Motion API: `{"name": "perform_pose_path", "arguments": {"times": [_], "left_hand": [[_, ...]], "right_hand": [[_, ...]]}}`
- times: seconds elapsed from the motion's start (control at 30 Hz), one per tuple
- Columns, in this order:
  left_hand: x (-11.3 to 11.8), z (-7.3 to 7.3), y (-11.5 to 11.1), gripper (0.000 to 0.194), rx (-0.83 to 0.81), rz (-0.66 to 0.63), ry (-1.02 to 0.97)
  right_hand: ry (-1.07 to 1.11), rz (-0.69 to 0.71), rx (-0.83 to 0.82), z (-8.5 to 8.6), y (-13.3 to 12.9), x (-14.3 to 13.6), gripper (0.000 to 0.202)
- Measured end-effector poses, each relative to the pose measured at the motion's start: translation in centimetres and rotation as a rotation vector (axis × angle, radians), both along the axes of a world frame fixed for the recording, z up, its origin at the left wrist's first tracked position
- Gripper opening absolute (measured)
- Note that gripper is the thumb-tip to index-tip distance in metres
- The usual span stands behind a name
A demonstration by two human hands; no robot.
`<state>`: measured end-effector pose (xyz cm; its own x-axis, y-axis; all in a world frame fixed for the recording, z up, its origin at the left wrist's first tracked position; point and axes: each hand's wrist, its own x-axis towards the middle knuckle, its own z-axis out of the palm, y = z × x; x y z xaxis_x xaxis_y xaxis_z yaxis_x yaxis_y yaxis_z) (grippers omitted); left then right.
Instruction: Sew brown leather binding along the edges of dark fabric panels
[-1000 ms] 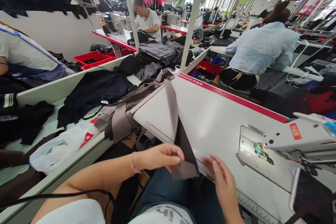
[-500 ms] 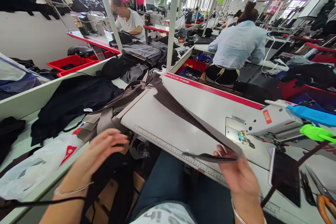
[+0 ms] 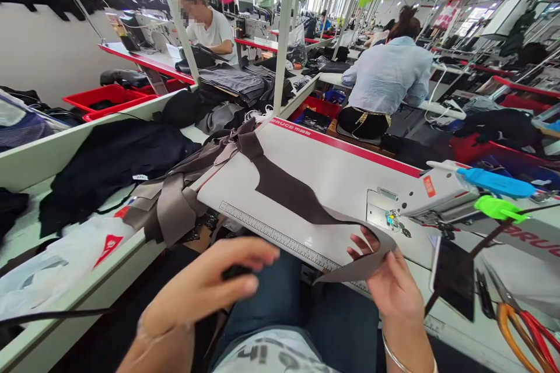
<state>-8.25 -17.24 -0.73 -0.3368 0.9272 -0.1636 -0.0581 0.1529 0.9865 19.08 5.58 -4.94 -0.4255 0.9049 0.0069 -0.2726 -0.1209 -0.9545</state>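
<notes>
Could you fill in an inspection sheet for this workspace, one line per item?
Surface: white table, ruler along its near edge.
Work things: brown fabric strip across the table, near end raised; sewing machine at right.
Clutter: scissors at right; brown fabric pile and white plastic bag at left.
Grip: right hand holds the brown fabric strip; left hand open, nothing seen in it.
Cables: black cable at lower left, ends unclear.
Surroundings: co-worker in light blue shirt, back turned.

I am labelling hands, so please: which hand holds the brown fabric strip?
The right hand, holding the strip by its curled end; the left hand is apart from it.
</notes>
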Motion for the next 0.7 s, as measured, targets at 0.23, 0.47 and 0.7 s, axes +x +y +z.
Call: {"name": "perform_pose_path", "arguments": {"times": [0.23, 0.47, 0.7], "left_hand": [[-13.6, -4.4, 14.8, 0.057, -0.408, 0.634, 0.833], [-22.9, -7.2, 15.7, 0.035, -0.462, 0.578, 0.841], [-24.2, -9.7, 16.3, 0.036, -0.229, 0.555, 0.893]], "right_hand": [[-0.008, 0.192, -0.125, 1.1, -1.0, -0.5, 0.033], [-0.295, 0.479, -0.157, 6.3, 3.1, -6.9, 0.032], [-0.228, 0.255, 1.075, 12.5, 8.6, -28.5, 0.061]]}}
